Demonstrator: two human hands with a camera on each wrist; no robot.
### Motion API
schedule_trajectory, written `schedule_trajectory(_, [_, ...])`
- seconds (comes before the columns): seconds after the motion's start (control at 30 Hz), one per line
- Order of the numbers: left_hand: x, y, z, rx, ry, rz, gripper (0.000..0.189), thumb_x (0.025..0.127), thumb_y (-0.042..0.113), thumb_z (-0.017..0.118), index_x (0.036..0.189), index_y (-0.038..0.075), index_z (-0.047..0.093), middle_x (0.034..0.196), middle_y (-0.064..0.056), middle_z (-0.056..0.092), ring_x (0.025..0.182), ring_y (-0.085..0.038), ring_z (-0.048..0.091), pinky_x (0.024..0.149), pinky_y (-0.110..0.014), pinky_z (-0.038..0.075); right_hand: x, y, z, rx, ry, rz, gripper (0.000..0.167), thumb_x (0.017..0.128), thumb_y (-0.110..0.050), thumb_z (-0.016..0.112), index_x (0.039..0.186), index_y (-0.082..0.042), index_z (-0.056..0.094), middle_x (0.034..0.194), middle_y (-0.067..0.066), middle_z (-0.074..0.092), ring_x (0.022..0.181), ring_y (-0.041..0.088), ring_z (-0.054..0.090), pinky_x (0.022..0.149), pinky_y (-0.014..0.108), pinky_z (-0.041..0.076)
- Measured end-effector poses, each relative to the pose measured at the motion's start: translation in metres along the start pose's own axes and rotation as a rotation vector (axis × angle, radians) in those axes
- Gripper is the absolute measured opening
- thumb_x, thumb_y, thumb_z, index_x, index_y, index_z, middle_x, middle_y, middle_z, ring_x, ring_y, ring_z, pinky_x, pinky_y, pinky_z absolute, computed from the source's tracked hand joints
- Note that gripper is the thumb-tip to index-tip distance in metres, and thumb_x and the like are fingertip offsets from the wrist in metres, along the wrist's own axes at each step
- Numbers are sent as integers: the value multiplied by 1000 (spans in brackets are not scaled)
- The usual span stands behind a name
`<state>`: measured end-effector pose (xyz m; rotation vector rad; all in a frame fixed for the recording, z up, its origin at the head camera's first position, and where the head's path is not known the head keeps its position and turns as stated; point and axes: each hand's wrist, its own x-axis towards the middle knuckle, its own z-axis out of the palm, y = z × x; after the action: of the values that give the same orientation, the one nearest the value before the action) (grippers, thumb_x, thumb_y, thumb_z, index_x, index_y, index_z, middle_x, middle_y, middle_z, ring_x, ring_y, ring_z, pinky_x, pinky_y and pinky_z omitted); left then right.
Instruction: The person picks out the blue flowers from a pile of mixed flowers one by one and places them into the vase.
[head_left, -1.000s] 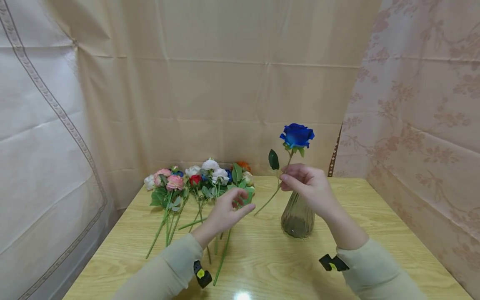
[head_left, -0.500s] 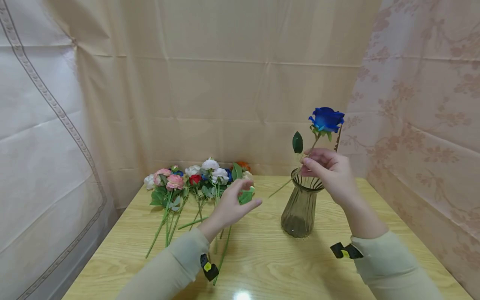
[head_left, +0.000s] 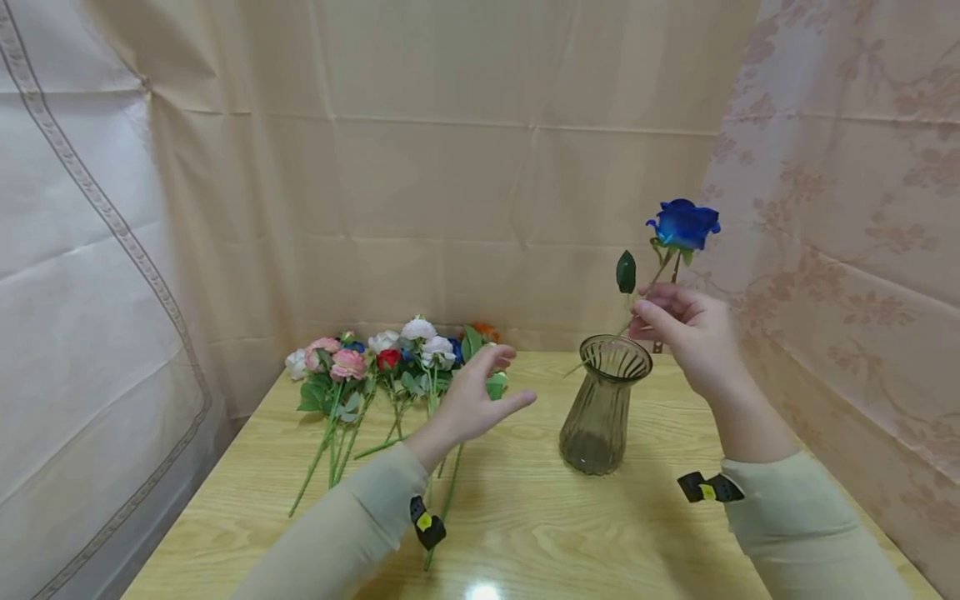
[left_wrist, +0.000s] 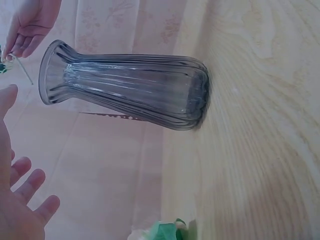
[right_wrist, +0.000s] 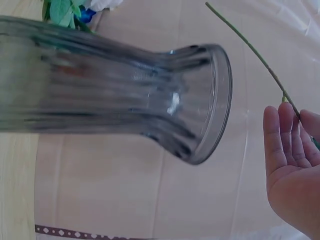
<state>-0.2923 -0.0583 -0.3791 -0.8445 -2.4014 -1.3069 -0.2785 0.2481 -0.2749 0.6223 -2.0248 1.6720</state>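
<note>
My right hand [head_left: 686,333] pinches the stem of a blue rose [head_left: 683,225] between thumb and fingers, above and to the right of the vase's mouth. The rose tilts, bloom up to the right, and its bare stem [right_wrist: 250,47] slants down to the left, outside the vase in the right wrist view. A ribbed, smoky glass vase [head_left: 596,417] stands upright on the table; only clear glass shows inside it. My left hand [head_left: 471,404] hovers left of the vase, fingers spread and loosely bent, holding nothing. In the left wrist view its fingers [left_wrist: 30,187] stay apart from the vase.
Several loose flowers [head_left: 348,364], pink, white, red, blue and orange, lie at the table's back left, stems toward the front. The left forearm passes over some stems. Cloth curtains [head_left: 465,183] close off the back and both sides of the wooden table [head_left: 540,533].
My right hand has carried the blue rose up and to the right, uncovering the vase's mouth. My left hand has drifted slightly right and up, its fingers spreading wider. The vase has stayed put.
</note>
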Motion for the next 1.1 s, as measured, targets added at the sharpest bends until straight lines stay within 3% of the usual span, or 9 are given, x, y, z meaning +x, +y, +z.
schedule_trajectory(0.17, [5,4,1,7,-7,-24,69,89,55,75,143,21,51,137,6,54,123,-15,54,100,-43,48,3,1,-9,44,20,2,23,98,-8,69,114,8,65,92,10,71,76,17,72,71,31,60])
schedule_trajectory(0.3, [9,6,2,8,-17,-16,69,89,53,76,144,21,51,137,5,54,123,-15,53,100,-41,47,6,1,-16,61,33,29,27,98,-10,70,115,11,63,91,12,71,74,17,71,70,30,60])
schedule_trajectory(0.6, [19,12,9,-23,-33,25,71,89,48,78,145,14,50,138,1,54,126,-21,52,105,-42,43,11,-1,-30,-15,58,88,31,99,-15,70,117,10,62,90,3,73,77,15,71,70,29,60])
schedule_trajectory(0.9, [29,25,13,-35,-36,44,70,88,46,79,144,15,51,137,3,54,125,-17,50,107,-42,42,18,-2,-42,-59,51,74,23,100,-14,68,114,4,66,92,3,74,77,15,72,69,28,59])
schedule_trajectory(1.1, [34,31,17,-5,-30,54,73,88,50,79,145,14,50,138,3,54,126,-18,52,105,-40,43,22,-2,-47,-117,41,109,34,100,-19,68,122,6,62,95,6,74,78,16,71,69,29,60])
